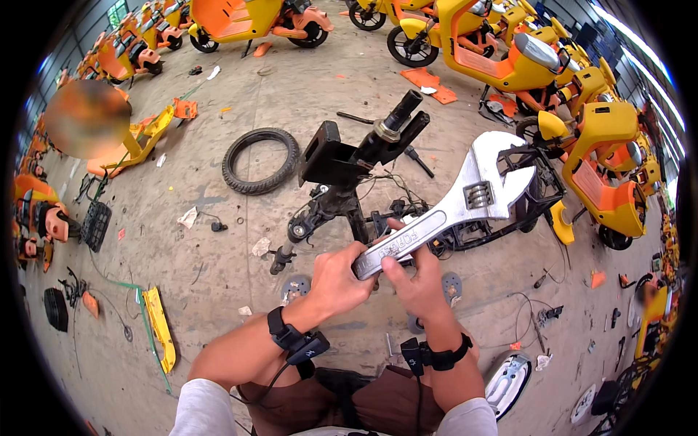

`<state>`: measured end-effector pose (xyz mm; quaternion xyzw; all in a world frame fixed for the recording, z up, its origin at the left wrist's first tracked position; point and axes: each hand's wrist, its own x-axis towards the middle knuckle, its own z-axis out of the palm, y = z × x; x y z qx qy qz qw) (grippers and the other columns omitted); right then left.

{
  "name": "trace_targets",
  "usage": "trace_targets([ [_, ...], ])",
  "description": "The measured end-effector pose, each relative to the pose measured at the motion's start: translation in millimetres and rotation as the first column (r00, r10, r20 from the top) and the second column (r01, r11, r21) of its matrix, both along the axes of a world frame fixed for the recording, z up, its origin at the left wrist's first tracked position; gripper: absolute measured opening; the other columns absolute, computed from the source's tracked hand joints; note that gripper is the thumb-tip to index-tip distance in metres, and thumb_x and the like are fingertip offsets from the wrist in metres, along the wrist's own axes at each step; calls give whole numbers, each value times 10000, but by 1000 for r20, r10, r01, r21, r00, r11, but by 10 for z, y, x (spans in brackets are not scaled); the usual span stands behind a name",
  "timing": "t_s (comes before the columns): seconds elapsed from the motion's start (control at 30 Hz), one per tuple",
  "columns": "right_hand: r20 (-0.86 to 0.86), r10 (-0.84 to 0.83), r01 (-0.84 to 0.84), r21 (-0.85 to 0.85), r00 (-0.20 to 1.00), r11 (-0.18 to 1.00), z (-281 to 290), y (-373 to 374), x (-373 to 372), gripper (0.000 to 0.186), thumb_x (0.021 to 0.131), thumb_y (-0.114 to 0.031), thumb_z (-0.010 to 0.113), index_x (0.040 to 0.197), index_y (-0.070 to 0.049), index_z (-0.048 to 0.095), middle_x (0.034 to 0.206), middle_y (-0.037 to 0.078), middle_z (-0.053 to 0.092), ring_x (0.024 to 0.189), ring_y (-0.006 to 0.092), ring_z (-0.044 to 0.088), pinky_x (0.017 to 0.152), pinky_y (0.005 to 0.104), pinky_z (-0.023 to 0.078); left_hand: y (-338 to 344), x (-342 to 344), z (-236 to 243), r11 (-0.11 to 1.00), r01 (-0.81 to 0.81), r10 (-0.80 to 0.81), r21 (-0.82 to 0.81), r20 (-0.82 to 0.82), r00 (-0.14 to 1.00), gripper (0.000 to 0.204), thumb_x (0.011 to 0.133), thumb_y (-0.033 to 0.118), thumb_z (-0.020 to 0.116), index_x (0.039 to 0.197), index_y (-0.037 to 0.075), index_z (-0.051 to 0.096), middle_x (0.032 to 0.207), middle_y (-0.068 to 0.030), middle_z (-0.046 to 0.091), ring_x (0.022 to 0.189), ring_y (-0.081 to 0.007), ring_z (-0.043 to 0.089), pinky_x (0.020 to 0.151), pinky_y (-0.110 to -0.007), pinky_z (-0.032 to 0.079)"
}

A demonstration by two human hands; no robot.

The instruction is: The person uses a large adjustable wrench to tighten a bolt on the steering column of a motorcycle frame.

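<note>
A large silver adjustable wrench [418, 234] is held up in front of me, its jaw pointing to the upper right. My left hand [340, 277] is closed around the handle's end. My right hand [419, 283] grips the handle a little farther along, thumb on top. Just beyond the hands stands a black scooter frame [342, 192], with its steering tube [392, 120] rising toward the upper right and a metal nut [386, 131] around it. The wrench jaw is apart from that nut. Part of the frame and its cables is hidden behind the wrench.
A loose black tyre [260, 161] lies left of the frame. Yellow and orange scooters [502, 62] stand along the back and right. A yellow panel strip [158, 330] lies at left, a white oval part [507, 384] by my right leg. Cables and scraps litter the concrete floor.
</note>
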<state>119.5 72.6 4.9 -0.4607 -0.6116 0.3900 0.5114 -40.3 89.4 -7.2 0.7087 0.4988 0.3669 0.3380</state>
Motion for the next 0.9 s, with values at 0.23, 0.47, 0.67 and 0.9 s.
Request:
trace_targets([
  [0.23,281,85,-81,-26,956,996,-34,-83,-18,507,890,-312,639,1241,34,516,1036,199,637,944,291,642,839,359,495,-13,14,109,992,-108,120,-66,234,965,279,715,177,764,893,-5,650,696,-144,666,614,-206,672,563,-323,513],
  [0.47,385,-13,-41,131,923,991,-175,-30,-27,375,912,-264,578,1188,-10,572,921,188,657,821,351,641,705,406,502,84,15,24,965,-251,227,71,248,942,274,799,232,760,767,26,583,583,12,516,523,-75,455,480,-258,378],
  [0.67,397,-27,-57,198,918,978,-285,-16,-133,160,825,-140,612,917,-14,645,770,179,642,729,373,618,639,448,488,48,16,75,962,-268,261,-59,498,827,239,880,149,686,774,44,500,585,27,467,436,-38,413,400,-202,295],
  [0.9,-286,27,-158,-448,958,880,-507,-10,-414,215,906,-165,520,967,8,633,780,108,676,676,209,670,593,319,518,41,67,108,961,-274,254,-48,553,794,233,882,117,675,767,30,492,577,6,480,421,-46,405,395,-205,291],
])
